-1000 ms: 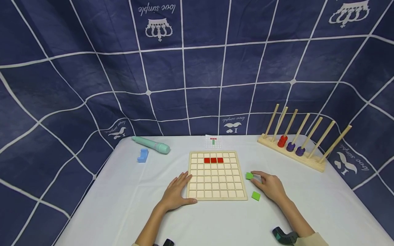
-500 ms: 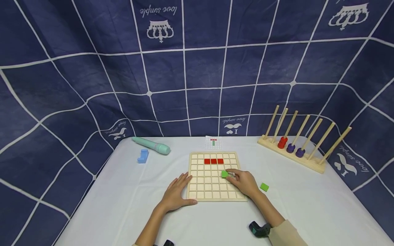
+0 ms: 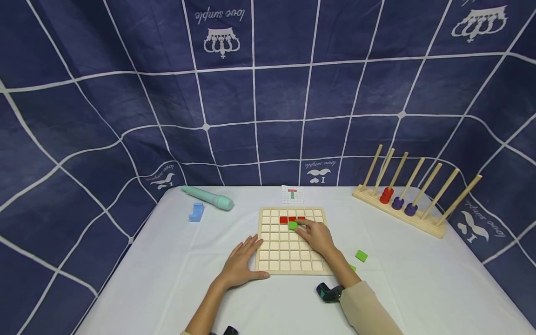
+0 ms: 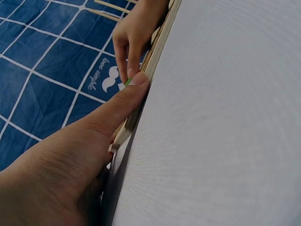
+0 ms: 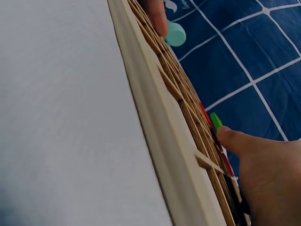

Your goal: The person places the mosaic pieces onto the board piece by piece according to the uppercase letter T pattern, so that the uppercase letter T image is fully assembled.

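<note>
My right hand (image 3: 317, 237) pinches a green square tile (image 3: 293, 225) between thumb and fingers, over the wooden grid board (image 3: 284, 255). The tile is just below a row of red tiles (image 3: 284, 220); the hand partly covers that row. In the right wrist view the green tile (image 5: 216, 120) looks tilted at the thumb tip, above the board's surface. My left hand (image 3: 239, 266) rests along the board's left side with fingers spread, its thumb by the near left corner. In the left wrist view the thumb of the left hand (image 4: 89, 136) touches the board's edge.
Two loose green tiles lie right of the board, one green tile (image 3: 361, 256) plain and one half hidden by my forearm. A pattern card (image 3: 292, 200) lies behind the board. A peg rack (image 3: 412, 218), a teal microphone (image 3: 209, 197) and a blue block (image 3: 196, 212) stand farther off.
My right hand has carried the green tile from beside the board leftward and away from me, to just below the red row. The left hand has stayed on the board's side.
</note>
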Demonstrator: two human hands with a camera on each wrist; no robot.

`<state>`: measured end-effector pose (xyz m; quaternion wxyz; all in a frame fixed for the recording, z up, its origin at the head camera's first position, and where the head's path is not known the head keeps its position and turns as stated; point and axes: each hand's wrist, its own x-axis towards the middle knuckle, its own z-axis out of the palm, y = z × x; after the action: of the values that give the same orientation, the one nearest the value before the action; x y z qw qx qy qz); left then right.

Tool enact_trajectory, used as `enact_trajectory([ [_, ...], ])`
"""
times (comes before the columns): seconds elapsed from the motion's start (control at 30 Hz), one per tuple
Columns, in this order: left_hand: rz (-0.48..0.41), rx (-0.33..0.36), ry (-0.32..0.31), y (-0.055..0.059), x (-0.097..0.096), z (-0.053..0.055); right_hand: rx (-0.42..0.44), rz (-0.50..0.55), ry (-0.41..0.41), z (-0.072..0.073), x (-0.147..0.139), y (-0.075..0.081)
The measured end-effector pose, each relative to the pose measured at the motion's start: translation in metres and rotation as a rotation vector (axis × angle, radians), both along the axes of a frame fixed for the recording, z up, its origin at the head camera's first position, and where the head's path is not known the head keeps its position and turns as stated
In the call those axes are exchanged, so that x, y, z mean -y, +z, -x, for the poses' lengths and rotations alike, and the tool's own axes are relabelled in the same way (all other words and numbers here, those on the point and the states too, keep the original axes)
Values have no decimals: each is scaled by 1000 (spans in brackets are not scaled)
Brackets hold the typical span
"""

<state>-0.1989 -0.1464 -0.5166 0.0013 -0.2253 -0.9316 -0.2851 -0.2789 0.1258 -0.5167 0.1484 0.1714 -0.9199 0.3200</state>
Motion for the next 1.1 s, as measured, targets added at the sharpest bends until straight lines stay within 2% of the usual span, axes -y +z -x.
enact_trajectory([
  [0.43,20,-26,-1,-2,0,1,39,-22,3,1,0,1],
  [0.77,19,-20,3,-2,0,1,24,-17,27,1,-1,-1],
  [1.1,25,-17,6,-1,-1,0,16,-16,17,0,-1,-2],
])
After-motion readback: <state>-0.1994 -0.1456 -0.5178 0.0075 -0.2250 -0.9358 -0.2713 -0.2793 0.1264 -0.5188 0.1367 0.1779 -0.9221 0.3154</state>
